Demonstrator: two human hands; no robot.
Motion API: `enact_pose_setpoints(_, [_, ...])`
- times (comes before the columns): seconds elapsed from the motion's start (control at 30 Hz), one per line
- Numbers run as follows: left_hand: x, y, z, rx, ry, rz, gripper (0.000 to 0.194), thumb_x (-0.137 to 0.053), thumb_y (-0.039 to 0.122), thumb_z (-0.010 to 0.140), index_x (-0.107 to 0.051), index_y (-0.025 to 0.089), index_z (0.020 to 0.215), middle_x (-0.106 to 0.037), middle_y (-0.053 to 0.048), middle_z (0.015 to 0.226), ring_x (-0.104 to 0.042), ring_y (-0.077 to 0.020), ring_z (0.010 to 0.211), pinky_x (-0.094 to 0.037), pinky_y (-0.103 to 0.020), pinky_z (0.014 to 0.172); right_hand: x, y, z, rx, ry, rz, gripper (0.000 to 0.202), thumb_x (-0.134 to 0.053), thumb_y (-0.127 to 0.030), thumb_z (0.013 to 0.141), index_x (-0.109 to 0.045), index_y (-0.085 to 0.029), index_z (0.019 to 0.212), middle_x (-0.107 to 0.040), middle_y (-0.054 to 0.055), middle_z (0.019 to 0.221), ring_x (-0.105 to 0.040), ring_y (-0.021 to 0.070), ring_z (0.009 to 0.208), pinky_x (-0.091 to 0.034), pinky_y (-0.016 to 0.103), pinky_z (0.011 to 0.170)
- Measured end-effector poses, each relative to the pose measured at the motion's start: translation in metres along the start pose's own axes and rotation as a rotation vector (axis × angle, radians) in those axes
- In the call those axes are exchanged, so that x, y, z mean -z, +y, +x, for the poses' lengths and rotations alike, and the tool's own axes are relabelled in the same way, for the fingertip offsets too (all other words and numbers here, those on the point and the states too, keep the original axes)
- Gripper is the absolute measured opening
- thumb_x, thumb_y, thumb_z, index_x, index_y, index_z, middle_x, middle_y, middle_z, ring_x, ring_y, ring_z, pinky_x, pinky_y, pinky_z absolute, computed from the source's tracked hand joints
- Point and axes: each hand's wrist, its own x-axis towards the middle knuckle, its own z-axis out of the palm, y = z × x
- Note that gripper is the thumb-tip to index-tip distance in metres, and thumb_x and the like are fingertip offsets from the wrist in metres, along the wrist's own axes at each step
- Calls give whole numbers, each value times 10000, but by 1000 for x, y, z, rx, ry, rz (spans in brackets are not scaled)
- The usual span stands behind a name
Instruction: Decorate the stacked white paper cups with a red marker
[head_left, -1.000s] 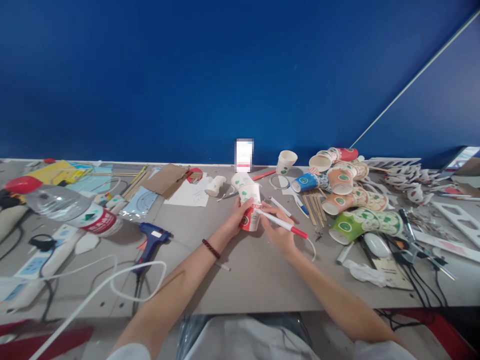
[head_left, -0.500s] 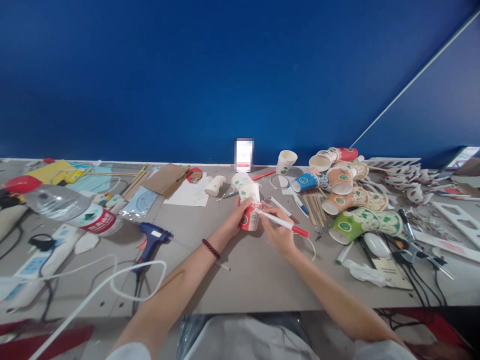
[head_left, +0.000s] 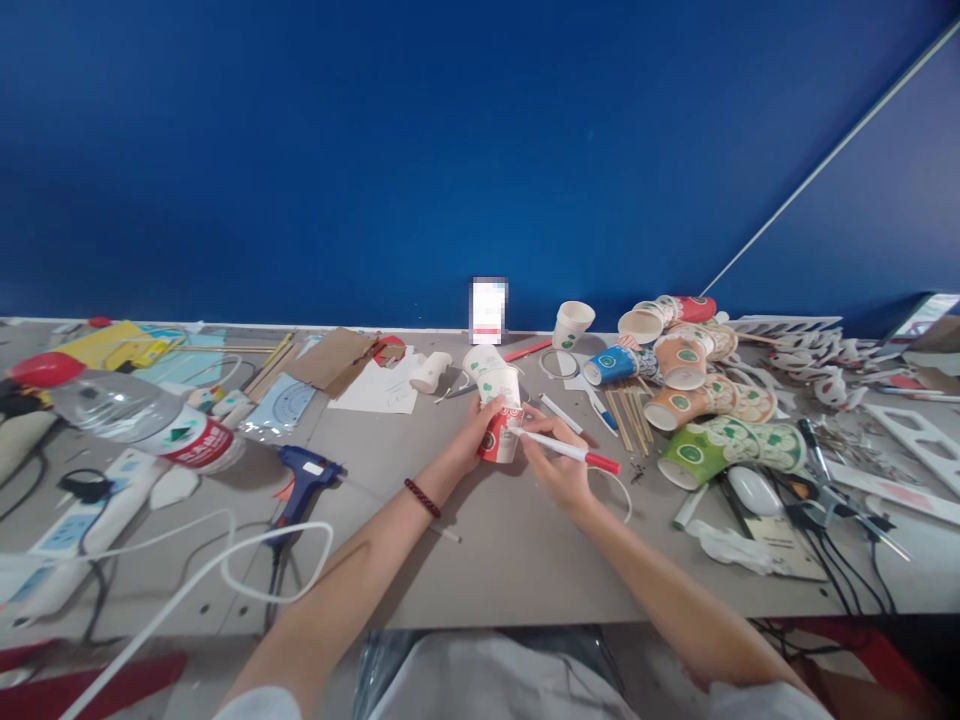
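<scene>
My left hand (head_left: 472,432) is closed around a chain of joined paper cups (head_left: 500,440). The near cup is red with white patterns; the ones beyond it are white with green leaf marks. In my right hand (head_left: 556,470) is a white marker pen (head_left: 559,446) with a red end, held in a writing grip. The pen's tip points at the right side of the red cup, touching it or very close; I cannot tell which.
At the right lie several colored cup chains (head_left: 694,453). A blue glue gun (head_left: 304,478), a plastic bottle (head_left: 135,415) and a power strip (head_left: 75,530) are at the left. A white cup (head_left: 574,324) stands near the wall beside a blurred phone screen (head_left: 488,311). Wooden sticks (head_left: 628,420) lie right of center.
The pen and my right hand have shifted very slightly at the red cup. My left hand keeps its hold on the cups, and everything else looks the same.
</scene>
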Motion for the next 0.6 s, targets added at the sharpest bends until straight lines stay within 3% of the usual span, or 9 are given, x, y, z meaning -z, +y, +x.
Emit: enact_pose_setpoints(0.6, [2, -1, -1, -10, -39, 40, 448, -762, 378, 746, -561, 180, 1095, -701, -61, 897, -672, -200, 795, -528, -329, 738, 0, -2, 0, -27, 13, -30, 43, -619, -268, 871, -631, -236, 897, -751, 66, 925, -685, 287, 1109, -589, 417, 848])
